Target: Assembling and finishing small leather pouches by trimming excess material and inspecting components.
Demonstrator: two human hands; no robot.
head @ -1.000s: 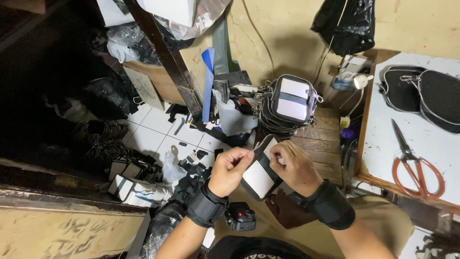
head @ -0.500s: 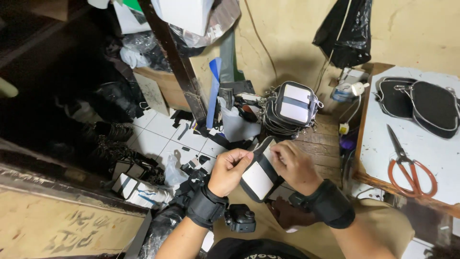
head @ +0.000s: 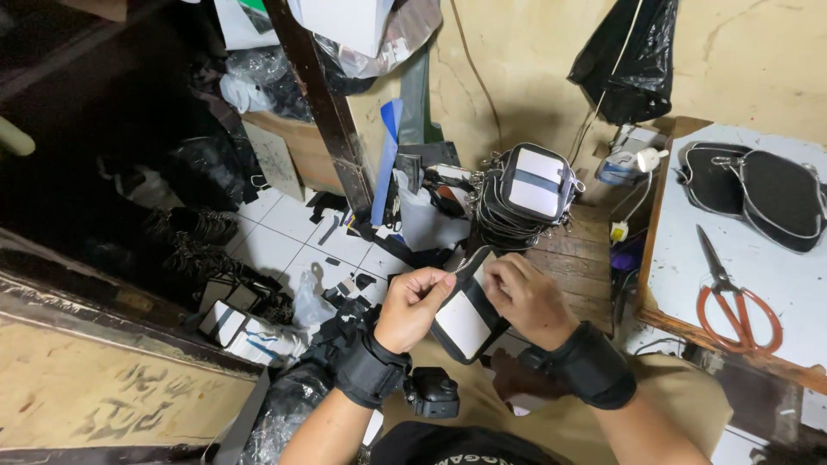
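Little has shifted since half a second ago: both hands keep their grip on the small black pouch with the white rectangular panel (head: 465, 320), and only the view has drifted slightly.

Left hand (head: 413, 303) is curled tight, thumb and forefinger pinching something small at the pouch's upper edge — whether it is the zip pull cannot be made out. Right hand (head: 527, 297) wraps over the pouch's top right edge, fingers (head: 504, 277) bent down and clamped on the fabric. Both wrists wear broad black padded wrist bands (head: 372, 372).

Pouch looks like soft woven fabric with rounded corners and a smooth, matte white panel; a zip line runs along its rim. Its long axis tilts from lower left, below the left knuckles, up toward the right fingertips, panel facing the camera.

Just beyond the fingers, a stack of matching black pouches with white and grey panels (head: 527, 194) sits on worn wooden planks (head: 586, 258). Well to the right of the right hand, orange-handled steel scissors (head: 732, 297) lie on a white tabletop (head: 775, 258).
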